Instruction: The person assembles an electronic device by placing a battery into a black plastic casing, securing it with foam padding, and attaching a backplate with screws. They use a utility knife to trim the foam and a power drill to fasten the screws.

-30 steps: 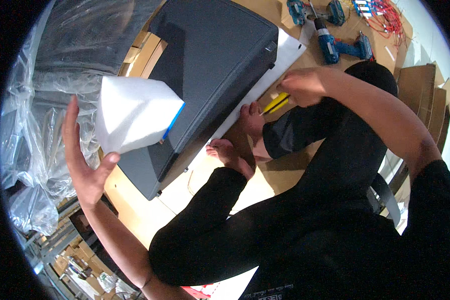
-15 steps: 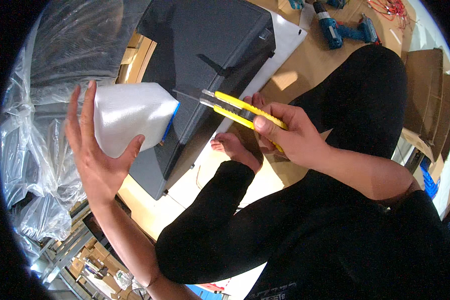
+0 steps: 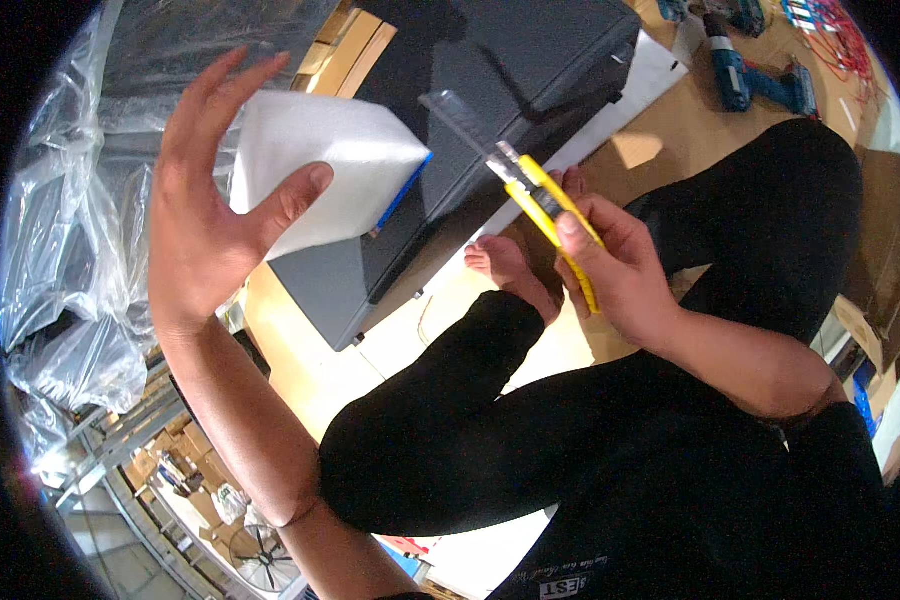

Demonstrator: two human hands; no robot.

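The cutter (image 3: pixel 536 200) is yellow, the block (image 3: pixel 332 142) white and blue-edged, the case (image 3: pixel 454 186) dark grey.

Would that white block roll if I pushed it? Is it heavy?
The white block probably wouldn't roll, with those flat sides. It may be light, since it looks like foam. Its edges don't sag, so it's likely fairly stiff.

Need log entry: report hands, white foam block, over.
Right hand gripping yellow snap-off knife, blade extended. Left hand open at white foam block, contact unclear. Bare foot appears near knife.

A yellow cutter (image 3: pixel 540 200), blade (image 3: pixel 460 122) extended, slants near a seemingly foam white block (image 3: pixel 345 140).
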